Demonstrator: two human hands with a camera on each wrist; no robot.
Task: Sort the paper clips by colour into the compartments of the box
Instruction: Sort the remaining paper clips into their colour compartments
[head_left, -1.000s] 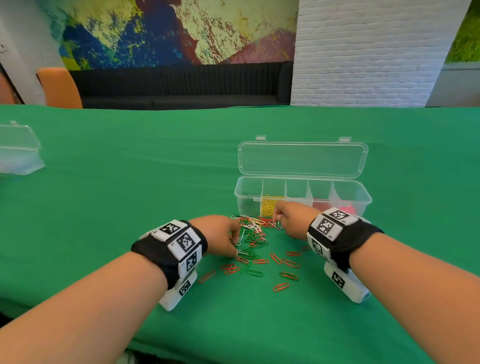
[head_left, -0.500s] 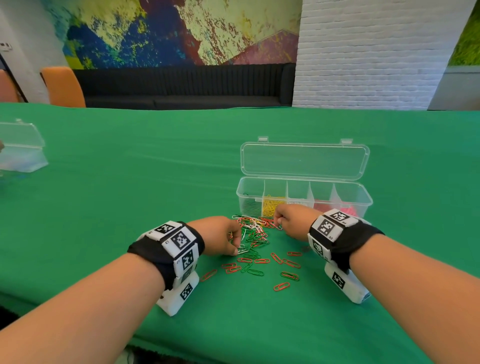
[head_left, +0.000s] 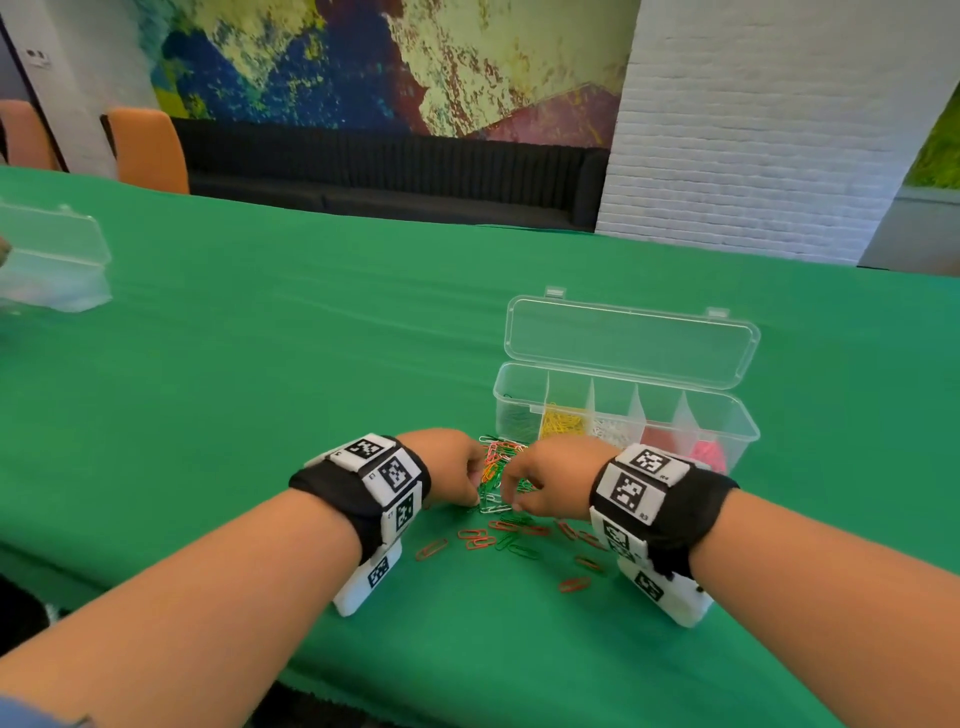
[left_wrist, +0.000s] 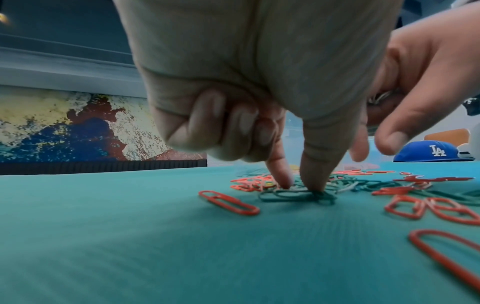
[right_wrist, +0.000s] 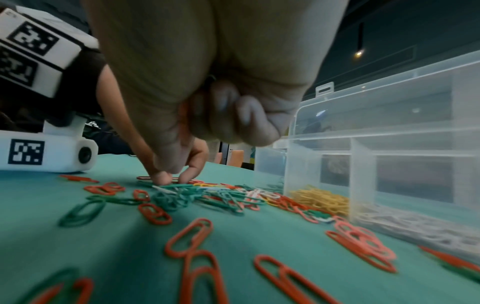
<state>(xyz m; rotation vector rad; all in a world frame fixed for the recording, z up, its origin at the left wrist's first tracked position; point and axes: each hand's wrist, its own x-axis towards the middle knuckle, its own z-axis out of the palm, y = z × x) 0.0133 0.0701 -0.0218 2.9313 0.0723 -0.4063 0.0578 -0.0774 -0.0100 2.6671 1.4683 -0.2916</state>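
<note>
A mixed pile of paper clips (head_left: 501, 460) in green, red, white and yellow lies on the green cloth in front of the clear compartment box (head_left: 750, 423). More red and green ones are scattered nearer me. The box's lid stands open, and its compartments hold green, yellow, white, red and pink clips. My left hand (head_left: 475, 499) pinches a green paper clip (left_wrist: 291, 194) against the cloth with thumb and forefinger, the other fingers curled. My right hand (head_left: 514, 505) has thumb and forefinger (right_wrist: 161, 178) down on the pile's near edge. Its curled fingers seem to hold clips.
A second clear box (head_left: 52, 260) sits far left on the table. A blue cap (left_wrist: 428, 152) lies beyond the pile in the left wrist view. Orange chairs (head_left: 148, 148) and a dark sofa stand behind. The cloth's near edge (head_left: 467, 691) is close below my forearms.
My right hand has moved from beside the box leftward and toward me, and now meets the left hand at the pile's near edge. The left hand has hardly moved.
</note>
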